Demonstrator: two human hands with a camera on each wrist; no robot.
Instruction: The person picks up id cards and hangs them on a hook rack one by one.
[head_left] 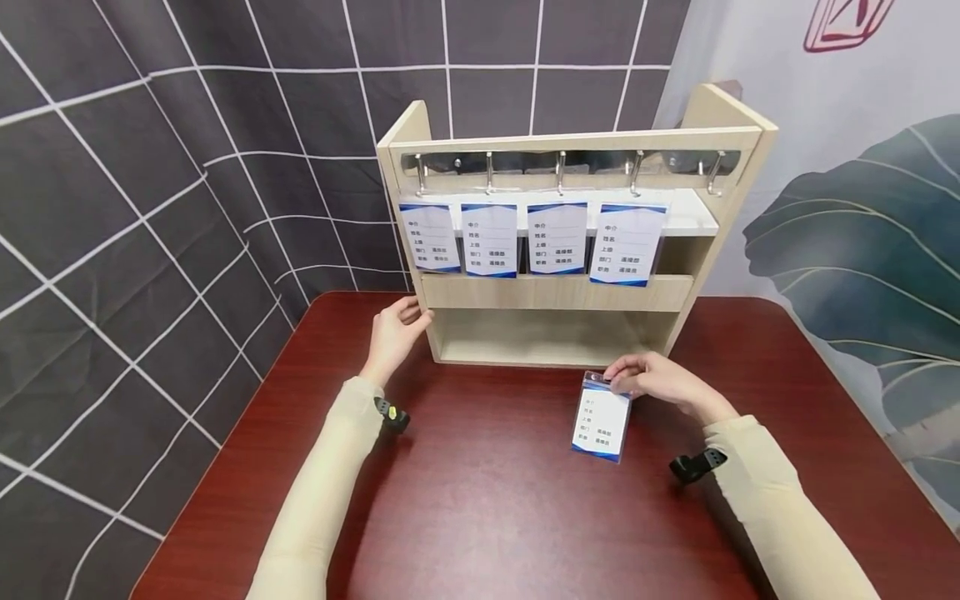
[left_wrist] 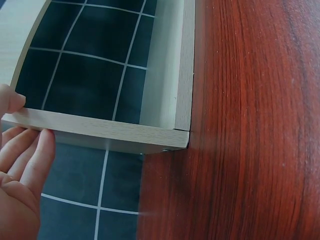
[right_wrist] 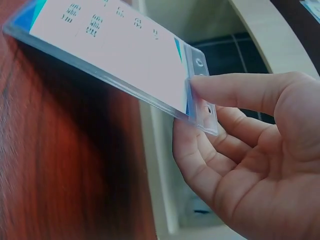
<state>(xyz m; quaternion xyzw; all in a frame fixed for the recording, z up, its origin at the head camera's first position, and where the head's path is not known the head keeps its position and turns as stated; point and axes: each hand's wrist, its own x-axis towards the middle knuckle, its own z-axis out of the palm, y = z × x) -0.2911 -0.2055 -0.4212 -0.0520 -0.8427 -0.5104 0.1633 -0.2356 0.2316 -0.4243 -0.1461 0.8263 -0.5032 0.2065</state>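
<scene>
My right hand (head_left: 660,379) pinches a badge in a clear plastic sleeve (head_left: 602,421) by its slotted top edge, thumb on one face and fingers behind. In the right wrist view the badge (right_wrist: 115,55) is tilted, apart from the tabletop along the part that shows. At the wooden rack's left side, my left hand (head_left: 396,337) grips the upright side panel (left_wrist: 100,125), thumb on the inner side and fingers outside. Several similar badges (head_left: 489,240) hang in a row from metal hooks (head_left: 561,171) on the rack (head_left: 555,293). The rightmost hook (head_left: 715,172) bears no badge.
The rack stands toward the back of a dark red wooden table (head_left: 480,500). Behind it hangs a dark cloth (head_left: 487,33) with white grid lines. A pale curtain with a large leaf print (head_left: 862,242) is at the right.
</scene>
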